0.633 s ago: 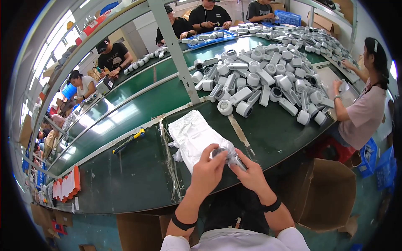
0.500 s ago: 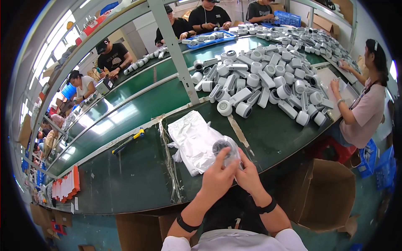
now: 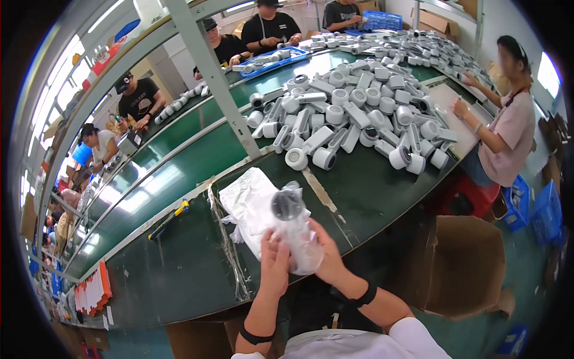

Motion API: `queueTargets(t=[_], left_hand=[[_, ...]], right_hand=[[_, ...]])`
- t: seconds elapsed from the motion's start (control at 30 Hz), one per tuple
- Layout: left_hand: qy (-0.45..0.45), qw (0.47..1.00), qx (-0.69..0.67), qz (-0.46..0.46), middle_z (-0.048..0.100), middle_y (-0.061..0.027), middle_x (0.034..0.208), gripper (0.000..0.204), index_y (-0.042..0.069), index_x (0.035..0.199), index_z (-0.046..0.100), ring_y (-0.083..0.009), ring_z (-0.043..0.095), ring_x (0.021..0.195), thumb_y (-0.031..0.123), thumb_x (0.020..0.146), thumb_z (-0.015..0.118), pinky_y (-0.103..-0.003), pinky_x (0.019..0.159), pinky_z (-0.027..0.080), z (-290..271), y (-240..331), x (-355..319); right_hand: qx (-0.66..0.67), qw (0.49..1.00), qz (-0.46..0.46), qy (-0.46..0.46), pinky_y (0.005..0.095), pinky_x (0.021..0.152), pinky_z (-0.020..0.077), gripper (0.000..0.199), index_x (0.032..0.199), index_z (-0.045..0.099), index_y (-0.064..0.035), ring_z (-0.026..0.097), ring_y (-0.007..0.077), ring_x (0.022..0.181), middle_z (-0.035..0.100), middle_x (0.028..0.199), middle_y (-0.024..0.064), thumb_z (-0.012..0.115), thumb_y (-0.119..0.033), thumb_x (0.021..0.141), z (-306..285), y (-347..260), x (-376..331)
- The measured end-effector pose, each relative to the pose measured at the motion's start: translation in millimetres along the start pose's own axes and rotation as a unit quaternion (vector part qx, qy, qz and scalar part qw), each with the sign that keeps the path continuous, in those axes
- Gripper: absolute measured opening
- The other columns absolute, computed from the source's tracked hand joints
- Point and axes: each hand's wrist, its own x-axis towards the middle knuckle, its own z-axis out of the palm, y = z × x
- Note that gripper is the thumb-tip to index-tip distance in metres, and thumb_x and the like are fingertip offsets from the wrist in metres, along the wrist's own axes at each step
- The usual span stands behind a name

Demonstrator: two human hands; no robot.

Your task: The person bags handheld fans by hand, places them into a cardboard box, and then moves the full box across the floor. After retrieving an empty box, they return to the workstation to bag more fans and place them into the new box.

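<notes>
Between my hands is a white handheld device (image 3: pixel 300 238) with a round, dark-faced head, inside a clear plastic bag. Its head points away from me, over the edge of a stack of white plastic bags (image 3: pixel 244 194) on the bench. My left hand (image 3: pixel 275 262) grips the near left side of the bagged device, fingers curled against it. On the opposite side, my right hand (image 3: pixel 327 254) closes around the handle end. Motion blurs the bag, so its opening cannot be made out.
A large heap of similar white devices (image 3: pixel 359 99) covers the bench's far right. A yellow-and-black hand tool (image 3: pixel 169 220) lies left of the bags. Orange-edged cartons (image 3: pixel 94 291) stand at far left. An open cardboard box (image 3: pixel 463 269) sits lower right; a co-worker (image 3: pixel 505 128) sits beyond.
The bagged device has turned from lying mostly under my fingers to pointing away, showing its length. My hands have moved left and apart onto its two sides. The whole view has shifted slightly.
</notes>
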Motion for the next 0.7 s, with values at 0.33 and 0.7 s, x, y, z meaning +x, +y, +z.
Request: queueTargets(t=[0.33, 0.7], left_hand=[[0.04, 0.992, -0.114, -0.044, 0.058, -0.0153, 0.124, 0.044, 0.002, 0.138, 0.039, -0.0271, 0.061, 0.108, 0.026, 0.102, 0.045, -0.041, 0.082, 0.056, -2.9, 4.4, -5.1], [0.383, 0.814, 0.427, 0.089, 0.069, -0.0184, 0.101, 0.035, -0.006, 0.114, 0.061, -0.0293, 0.067, 0.094, 0.017, 0.088, 0.065, -0.04, 0.08, 0.053, -225.6, 85.8, -31.3]], right_hand=[[-0.495, 0.839, -0.22, 0.052, 0.0353, 0.092, 0.0451, 0.023, 0.103, 0.069, -0.0061, 0.057, 0.0295, 0.104, 0.065, 0.11, 0.0056, 0.066, -0.005, 0.081, 4.9, -38.7, 1.3], [-0.771, 0.601, -0.196, 0.073, 0.0431, 0.097, 0.0463, 0.047, 0.114, 0.066, -0.0084, 0.055, 0.0356, 0.112, 0.06, 0.124, 0.0148, 0.055, 0.004, 0.07, -242.7, -116.6, 127.2]])
